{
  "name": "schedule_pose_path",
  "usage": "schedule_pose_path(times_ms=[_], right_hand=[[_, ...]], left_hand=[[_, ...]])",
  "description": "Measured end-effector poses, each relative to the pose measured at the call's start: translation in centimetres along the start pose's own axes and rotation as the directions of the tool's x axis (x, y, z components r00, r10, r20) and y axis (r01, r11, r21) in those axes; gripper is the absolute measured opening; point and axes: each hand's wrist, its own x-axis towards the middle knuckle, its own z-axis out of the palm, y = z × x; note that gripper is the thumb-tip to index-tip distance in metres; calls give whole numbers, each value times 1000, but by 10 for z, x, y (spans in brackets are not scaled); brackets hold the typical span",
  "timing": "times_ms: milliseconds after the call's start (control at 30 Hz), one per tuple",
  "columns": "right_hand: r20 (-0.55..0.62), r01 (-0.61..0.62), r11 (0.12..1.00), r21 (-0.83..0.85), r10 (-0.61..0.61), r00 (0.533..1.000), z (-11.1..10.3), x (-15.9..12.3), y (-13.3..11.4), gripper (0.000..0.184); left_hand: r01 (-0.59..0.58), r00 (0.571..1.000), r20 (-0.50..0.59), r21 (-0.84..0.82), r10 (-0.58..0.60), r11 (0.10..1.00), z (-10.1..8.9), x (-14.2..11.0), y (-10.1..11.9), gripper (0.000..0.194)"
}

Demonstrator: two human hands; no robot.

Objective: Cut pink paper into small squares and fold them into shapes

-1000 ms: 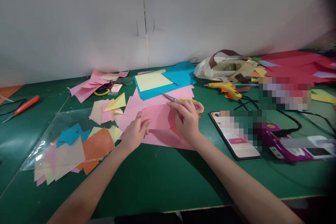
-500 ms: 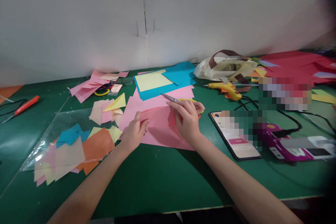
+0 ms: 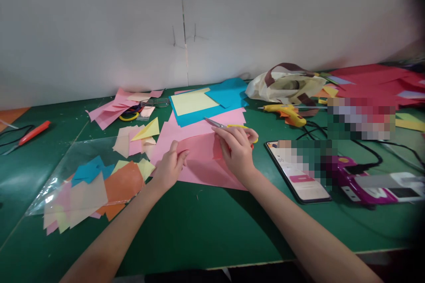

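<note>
A small sheet of pink paper (image 3: 201, 148) is stretched between my two hands above larger pink sheets (image 3: 215, 177) on the table. My left hand (image 3: 170, 166) pinches its left edge between thumb and fingers. At the opposite edge my right hand (image 3: 238, 148) is closed on the same sheet, its fingertips partly hidden. A pair of scissors (image 3: 215, 123) with yellow handles passes behind my right hand, blades pointing left; whether the fingers also grip it I cannot tell. Blue sheets (image 3: 187, 119) with a pale yellow sheet (image 3: 194, 102) on them lie just beyond.
Paper scraps (image 3: 122, 183) and a clear plastic sleeve (image 3: 83, 150) lie at left, with a red-handled tool (image 3: 35, 132) farther out. To the right are a phone (image 3: 308, 188), a purple power strip (image 3: 343, 179), cables, a yellow glue gun (image 3: 288, 114) and a cloth bag (image 3: 260, 90).
The pink sheet's top edge looks smoother and slightly more raised toward the right hand. Both hands stay almost in place.
</note>
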Motion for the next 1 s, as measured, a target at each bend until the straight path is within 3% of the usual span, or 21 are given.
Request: schedule_pose_path(times_ms=[300,500,600,700,767,833,900,967,1000], right_hand=[[-25,38,999,-14,-39,999,0,0,-1,35],[-24,33,998,46,-32,999,-1,2,-1,28],[-12,33,997,72,-32,999,-2,2,0,25],[-31,67,996,54,-65,997,-2,1,1,22],[-44,88,996,28,-87,995,-2,1,2,22],[-49,99,995,3,-99,994,-3,0,2,22],[-60,104,994,-19,-105,993,-3,0,3,22],[-74,108,994,-35,-110,991,-3,0,4,21],[-78,112,993,-40,-115,990,-4,-1,4,21]], left_hand=[[-13,999,33,1,13,1000,-3,0,2,29],[-28,999,38,-30,29,999,-3,1,-2,28],[-7,999,33,-104,10,995,-1,3,-5,25],[77,997,41,-281,-68,957,-1,5,-2,25],[201,980,102,-493,-173,846,-3,6,4,27],[394,918,272,-688,-287,609,-7,6,11,31],[599,801,537,-707,-266,376,-12,6,17,44],[694,716,677,-661,-171,285,-16,4,20,62],[709,695,709,-651,-117,272,-17,3,21,71]])
